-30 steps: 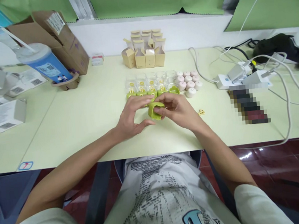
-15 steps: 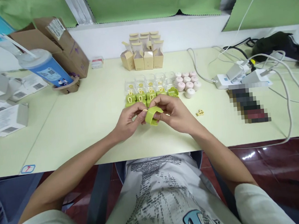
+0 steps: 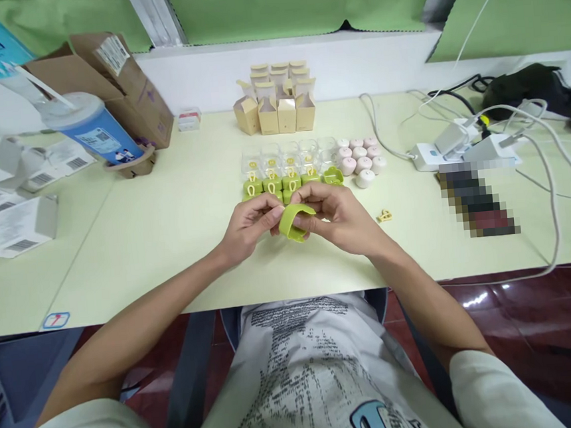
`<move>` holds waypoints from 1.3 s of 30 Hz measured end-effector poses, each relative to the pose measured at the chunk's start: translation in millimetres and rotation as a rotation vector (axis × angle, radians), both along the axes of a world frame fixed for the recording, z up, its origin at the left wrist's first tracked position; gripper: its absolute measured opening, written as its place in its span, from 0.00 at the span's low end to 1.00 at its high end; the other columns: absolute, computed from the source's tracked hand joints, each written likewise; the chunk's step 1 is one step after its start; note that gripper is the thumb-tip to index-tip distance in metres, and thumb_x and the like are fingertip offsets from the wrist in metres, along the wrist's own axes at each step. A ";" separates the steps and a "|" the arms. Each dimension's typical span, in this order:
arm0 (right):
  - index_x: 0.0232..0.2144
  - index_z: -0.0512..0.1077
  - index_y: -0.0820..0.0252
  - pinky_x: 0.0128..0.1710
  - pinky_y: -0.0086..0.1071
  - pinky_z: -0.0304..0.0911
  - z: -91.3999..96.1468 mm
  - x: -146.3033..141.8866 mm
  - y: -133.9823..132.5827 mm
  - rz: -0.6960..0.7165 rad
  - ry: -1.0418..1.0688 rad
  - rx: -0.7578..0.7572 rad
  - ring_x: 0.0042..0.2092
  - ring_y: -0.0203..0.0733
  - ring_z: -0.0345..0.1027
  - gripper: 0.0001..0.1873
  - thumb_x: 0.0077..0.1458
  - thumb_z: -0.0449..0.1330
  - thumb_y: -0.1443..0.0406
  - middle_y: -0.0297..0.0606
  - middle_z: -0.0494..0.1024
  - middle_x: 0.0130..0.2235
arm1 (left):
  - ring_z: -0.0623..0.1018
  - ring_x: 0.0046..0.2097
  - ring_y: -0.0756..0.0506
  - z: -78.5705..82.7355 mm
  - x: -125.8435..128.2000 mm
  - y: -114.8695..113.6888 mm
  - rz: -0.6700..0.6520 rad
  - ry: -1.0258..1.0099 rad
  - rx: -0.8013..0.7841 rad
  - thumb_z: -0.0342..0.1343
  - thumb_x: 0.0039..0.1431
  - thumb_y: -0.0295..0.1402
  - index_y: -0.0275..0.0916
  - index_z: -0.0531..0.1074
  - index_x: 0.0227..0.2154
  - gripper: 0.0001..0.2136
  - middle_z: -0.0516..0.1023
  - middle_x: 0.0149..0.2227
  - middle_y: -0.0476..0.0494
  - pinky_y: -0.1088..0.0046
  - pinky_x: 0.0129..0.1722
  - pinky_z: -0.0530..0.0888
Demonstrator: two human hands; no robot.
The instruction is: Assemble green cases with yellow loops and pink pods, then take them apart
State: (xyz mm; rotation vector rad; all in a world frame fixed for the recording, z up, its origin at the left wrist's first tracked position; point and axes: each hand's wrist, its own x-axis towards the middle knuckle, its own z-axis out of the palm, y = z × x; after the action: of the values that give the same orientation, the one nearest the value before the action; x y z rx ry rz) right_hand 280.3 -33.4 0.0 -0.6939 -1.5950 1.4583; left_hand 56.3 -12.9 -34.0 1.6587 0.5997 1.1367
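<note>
Over the table near its front edge, a hollow lime-green plastic cap (image 3: 291, 225) is tilted with its opening to the right. My right hand (image 3: 338, 216) grips it, thumb inside and fingers behind. My left hand (image 3: 252, 227) is closed at the cap's left side, thumb and fingers pinched on its edge; a yellow loop seen there earlier is now hidden. Just beyond my hands stand several green caps (image 3: 271, 183) with yellow loops on top. Another green cap (image 3: 333, 176), open side up, lies at the right end of that row. A small yellow clasp (image 3: 384, 215) lies right of my right hand.
Clear plastic cups (image 3: 290, 153) line up behind the green caps, with pinkish-white round pieces (image 3: 362, 164) to their right. Small open cartons (image 3: 276, 111) stand by the wall. White boxes (image 3: 21, 227) lie left; a power strip (image 3: 428, 156) with cables lies right.
The green cap has turned slightly in my fingers, and my left thumb has slid along its edge, covering the yellow loop. The whole view has shifted slightly.
</note>
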 end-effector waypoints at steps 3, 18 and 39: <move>0.45 0.77 0.57 0.42 0.34 0.80 -1.8 1.4 -1.4 0.001 0.042 -0.012 0.40 0.38 0.82 0.21 0.59 0.81 0.57 0.34 0.84 0.41 | 0.75 0.29 0.49 1.1 -0.9 2.1 0.024 0.018 0.037 0.65 0.74 0.53 0.40 0.78 0.33 0.21 0.76 0.28 0.48 0.74 0.29 0.75; 0.50 0.88 0.55 0.48 0.44 0.82 12.2 58.0 11.7 -0.551 -0.452 0.559 0.45 0.50 0.84 0.13 0.67 0.75 0.57 0.42 0.90 0.47 | 0.81 0.43 0.46 -13.6 -28.6 32.8 0.596 0.312 0.475 0.56 0.79 0.49 0.44 0.73 0.55 0.15 0.79 0.42 0.44 0.71 0.39 0.79; 0.49 0.82 0.62 0.38 0.40 0.56 -21.1 28.7 28.5 -0.372 -1.486 0.905 0.48 0.55 0.75 0.09 0.76 0.60 0.69 0.52 0.84 0.47 | 0.81 0.40 0.39 -25.2 -32.9 43.8 0.760 0.858 0.318 0.51 0.74 0.31 0.44 0.73 0.57 0.14 0.76 0.58 0.35 0.58 0.43 0.79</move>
State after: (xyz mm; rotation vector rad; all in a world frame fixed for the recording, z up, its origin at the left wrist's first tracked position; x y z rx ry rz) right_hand 309.0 -4.9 -21.1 -1.4831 -2.6092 -0.4040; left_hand 23.4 31.0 -59.2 2.2759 1.7804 1.0021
